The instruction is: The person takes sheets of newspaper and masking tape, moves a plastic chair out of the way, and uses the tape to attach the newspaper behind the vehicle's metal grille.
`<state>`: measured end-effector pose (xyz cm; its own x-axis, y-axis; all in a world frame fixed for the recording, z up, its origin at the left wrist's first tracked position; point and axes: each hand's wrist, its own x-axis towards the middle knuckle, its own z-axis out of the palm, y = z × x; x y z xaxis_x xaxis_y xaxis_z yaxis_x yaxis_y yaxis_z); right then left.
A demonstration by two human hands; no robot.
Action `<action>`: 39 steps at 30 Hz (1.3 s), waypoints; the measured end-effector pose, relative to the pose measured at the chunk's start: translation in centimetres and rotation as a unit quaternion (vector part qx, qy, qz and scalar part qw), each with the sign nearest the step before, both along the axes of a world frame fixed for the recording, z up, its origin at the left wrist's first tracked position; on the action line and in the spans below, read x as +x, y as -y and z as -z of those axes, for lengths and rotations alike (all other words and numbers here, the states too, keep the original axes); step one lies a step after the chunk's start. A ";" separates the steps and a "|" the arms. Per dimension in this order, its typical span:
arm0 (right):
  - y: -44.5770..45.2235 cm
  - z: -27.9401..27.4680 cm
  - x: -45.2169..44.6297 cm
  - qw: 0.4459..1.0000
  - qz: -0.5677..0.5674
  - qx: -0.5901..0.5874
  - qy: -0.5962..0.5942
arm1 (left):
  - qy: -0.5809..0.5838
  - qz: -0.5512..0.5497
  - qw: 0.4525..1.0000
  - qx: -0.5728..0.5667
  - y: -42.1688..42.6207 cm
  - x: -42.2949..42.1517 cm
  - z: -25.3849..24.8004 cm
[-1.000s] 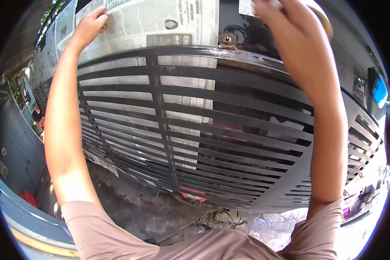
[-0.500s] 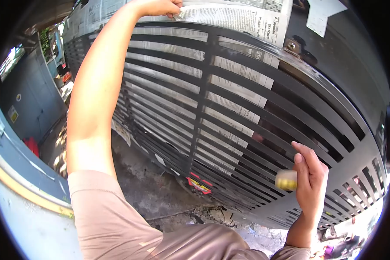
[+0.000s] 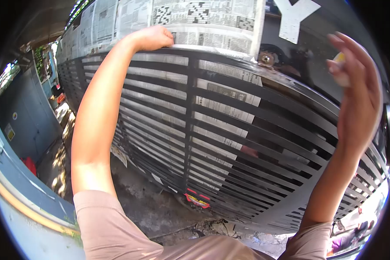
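My left hand [image 3: 154, 39] is closed at the lower edge of the newspaper sheets [image 3: 216, 37], just above the dark slatted grille [image 3: 190, 91]; its fingertips are mostly hidden. At the upper right, my right hand [image 3: 362, 93] is raised in front of the glossy black panel, its fingers curled around a small pale roll with some yellow on it [image 3: 343, 78]. The hand partly covers the roll, and motion blurs its fingertips. More newspaper shows behind the slats.
A white letter Y [image 3: 294, 21] is on the black panel above a metal bolt bracket [image 3: 265, 59]. A red and yellow emblem [image 3: 197, 199] sits low on the grille, over cracked concrete. Grey doors [image 3: 26, 112] stand at the left. People show at the lower right.
My right hand has risen from in front of the lower slats to the black panel, carrying the roll. In view, my left hand sits lower, and more newspaper shows above it.
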<state>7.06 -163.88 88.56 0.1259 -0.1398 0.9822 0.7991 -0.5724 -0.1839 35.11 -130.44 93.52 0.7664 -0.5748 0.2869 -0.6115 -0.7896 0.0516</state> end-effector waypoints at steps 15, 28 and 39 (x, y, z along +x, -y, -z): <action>-7.6 -3.1 13.8 0.814 0.209 -0.485 -0.240 | -0.097 -0.006 0.989 -0.110 2.3 -1.8 1.4; -9.4 -3.6 13.1 0.756 0.279 -0.437 -0.399 | -0.073 0.044 0.985 -0.151 1.4 -1.7 2.3; -8.3 0.3 13.6 0.833 0.264 -0.417 -0.251 | -0.111 0.149 0.947 -0.260 -0.1 0.2 2.9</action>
